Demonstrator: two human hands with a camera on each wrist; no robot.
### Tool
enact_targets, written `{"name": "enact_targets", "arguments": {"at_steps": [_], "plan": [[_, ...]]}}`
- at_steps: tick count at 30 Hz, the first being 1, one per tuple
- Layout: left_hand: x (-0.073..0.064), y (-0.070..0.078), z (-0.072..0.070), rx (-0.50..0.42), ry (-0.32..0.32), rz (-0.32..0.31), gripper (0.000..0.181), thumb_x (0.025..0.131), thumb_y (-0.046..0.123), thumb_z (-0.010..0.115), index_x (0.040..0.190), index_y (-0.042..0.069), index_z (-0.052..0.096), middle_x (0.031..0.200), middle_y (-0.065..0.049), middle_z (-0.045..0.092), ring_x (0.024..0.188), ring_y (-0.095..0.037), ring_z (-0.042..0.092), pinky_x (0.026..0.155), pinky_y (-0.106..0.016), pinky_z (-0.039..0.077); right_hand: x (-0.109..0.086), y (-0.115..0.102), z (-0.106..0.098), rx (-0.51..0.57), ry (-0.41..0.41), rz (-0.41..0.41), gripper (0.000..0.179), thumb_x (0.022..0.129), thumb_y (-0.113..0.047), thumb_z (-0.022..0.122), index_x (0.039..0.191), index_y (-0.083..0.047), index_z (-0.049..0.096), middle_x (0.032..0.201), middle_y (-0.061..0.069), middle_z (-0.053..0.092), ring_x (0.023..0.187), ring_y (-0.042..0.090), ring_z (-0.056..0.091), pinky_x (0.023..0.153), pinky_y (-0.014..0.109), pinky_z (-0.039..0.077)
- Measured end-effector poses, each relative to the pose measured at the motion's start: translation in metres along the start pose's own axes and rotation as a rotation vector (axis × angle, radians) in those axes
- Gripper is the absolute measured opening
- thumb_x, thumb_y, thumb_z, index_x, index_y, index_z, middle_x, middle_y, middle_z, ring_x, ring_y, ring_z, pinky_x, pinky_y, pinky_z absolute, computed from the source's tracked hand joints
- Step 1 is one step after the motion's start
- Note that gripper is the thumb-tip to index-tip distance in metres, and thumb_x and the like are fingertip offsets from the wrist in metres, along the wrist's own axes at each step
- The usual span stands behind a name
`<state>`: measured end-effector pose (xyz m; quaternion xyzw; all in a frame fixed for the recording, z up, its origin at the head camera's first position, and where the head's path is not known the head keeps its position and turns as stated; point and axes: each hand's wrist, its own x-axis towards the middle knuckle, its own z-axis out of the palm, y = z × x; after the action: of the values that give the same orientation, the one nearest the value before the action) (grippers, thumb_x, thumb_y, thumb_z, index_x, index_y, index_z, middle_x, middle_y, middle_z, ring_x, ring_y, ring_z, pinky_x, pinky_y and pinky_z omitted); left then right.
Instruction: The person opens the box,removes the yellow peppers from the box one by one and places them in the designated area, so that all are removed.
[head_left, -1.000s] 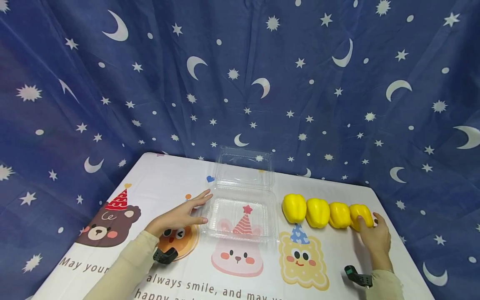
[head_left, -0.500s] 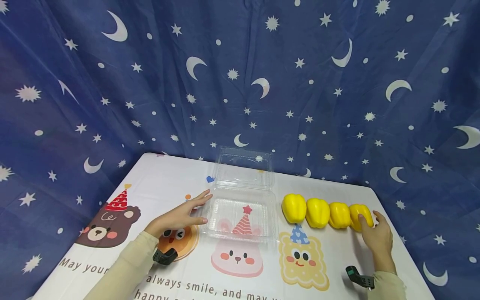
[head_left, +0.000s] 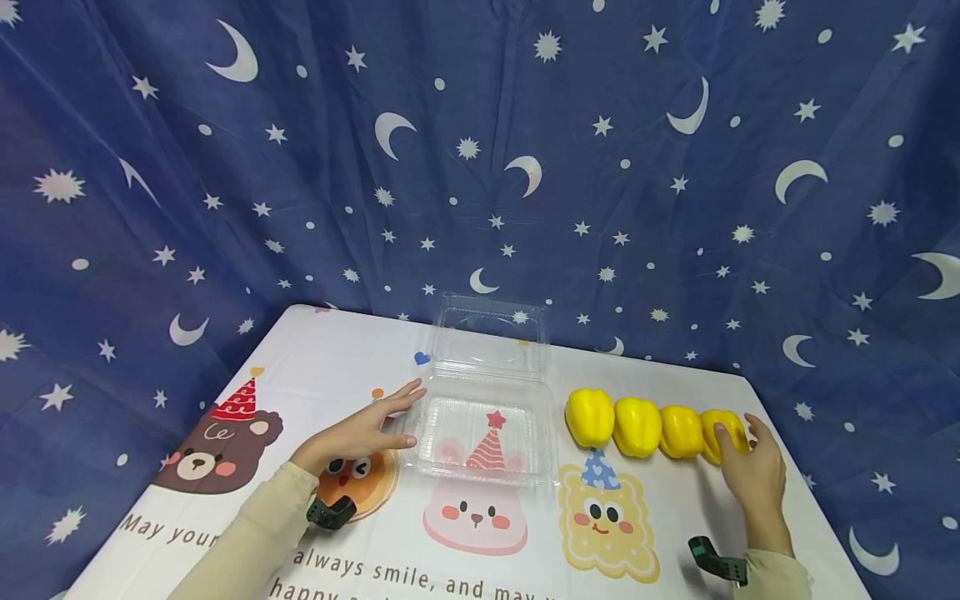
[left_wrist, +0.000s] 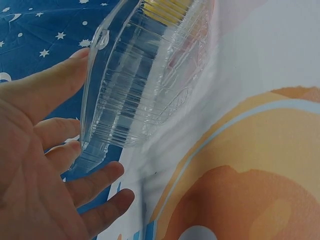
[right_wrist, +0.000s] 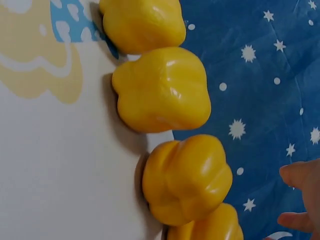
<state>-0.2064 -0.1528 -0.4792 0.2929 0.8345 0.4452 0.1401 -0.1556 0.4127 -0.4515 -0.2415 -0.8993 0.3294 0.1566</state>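
Observation:
A clear plastic clamshell box (head_left: 491, 477) sits on the table with its lid (head_left: 487, 342) folded back. My left hand (head_left: 358, 433) is spread at the box's left side; in the left wrist view, thumb and fingers lie against or close to its wall (left_wrist: 125, 95). Right of the box, several yellow bell peppers (head_left: 637, 427) form a row. By the rightmost pepper (head_left: 722, 417) is my right hand (head_left: 759, 475), its thumb in front and its fingers to the right. In the right wrist view, the visible fingertips (right_wrist: 295, 175) stand apart from the peppers; the thumb's contact is unclear.
A white cloth (head_left: 360, 342) printed with cartoon animals and lettering covers the table. Behind it hangs a dark blue curtain (head_left: 337, 242) with moons and stars. A black wrist device (head_left: 716, 562) is by the right sleeve, another (head_left: 331, 512) by the left.
My right hand has shifted slightly, its fingers and thumb a little farther back beside the rightmost bell pepper. My left hand, the box and the peppers stay in place.

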Motion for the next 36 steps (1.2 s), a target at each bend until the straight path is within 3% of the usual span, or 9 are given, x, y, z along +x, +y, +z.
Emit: {"name": "enact_targets", "arguments": {"at_steps": [23, 36], "plan": [[0.000, -0.001, 0.000, -0.004, -0.003, -0.010, 0.078, 0.095, 0.019, 0.071, 0.159, 0.003, 0.029, 0.172, -0.015, 0.007, 0.157, -0.044, 0.008, 0.124, -0.066, 0.017, -0.020, -0.031, 0.009, 0.026, -0.016, -0.108, 0.060, 0.103, -0.032, 0.053, 0.150, 0.002, 0.043, 0.148, 0.034, 0.046, 0.134, 0.052, 0.044, 0.111, 0.069, 0.035], [0.000, 0.002, 0.000, -0.004, -0.003, -0.012, 0.079, 0.095, 0.020, 0.071, 0.158, 0.001, 0.029, 0.171, -0.018, 0.008, 0.156, -0.046, 0.010, 0.122, -0.066, 0.023, -0.031, -0.043, 0.023, 0.018, -0.022, -0.204, 0.055, 0.100, -0.030, 0.059, 0.144, 0.002, 0.050, 0.145, 0.031, 0.052, 0.130, 0.049, 0.049, 0.105, 0.066, 0.040]]}}
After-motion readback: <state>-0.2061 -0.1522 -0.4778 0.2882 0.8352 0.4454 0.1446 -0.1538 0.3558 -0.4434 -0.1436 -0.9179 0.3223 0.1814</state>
